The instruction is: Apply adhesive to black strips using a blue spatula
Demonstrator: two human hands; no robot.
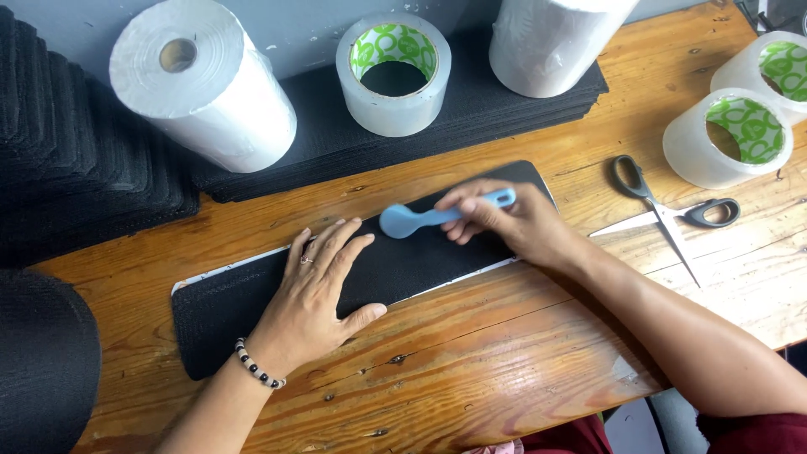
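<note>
Two hands work on one black strip [252, 307] that lies flat and slantwise across the wooden tabletop [504, 361], a white edge of backing showing along its far side and its near right side.

From the head view, the left hand [315, 290] lies spread, palm down, on the middle of the strip, fingers fanned toward the far edge, thumb out toward the near edge. It wears a ring and a beaded bracelet. The right hand [513, 223] is closed around the handle of a blue scraper [420, 217], whose rounded end rests on the strip just beside the left fingertips.

To do this well, I'd judge, the flat hand should pin the strip firmly so it cannot creep, while the scraper keeps low and presses evenly, each pass overlapping the last and running out to the edge, so no bubble or ridge stays under the black layer.

Around them: scissors [664, 210] lie open to the right, well apart from the strip; clear tape rolls [730, 139] stand beyond them, another tape roll [393, 76] sits on a stack of black sheets [336, 143] at the back, with a white paper roll [202, 84] to its left.
</note>
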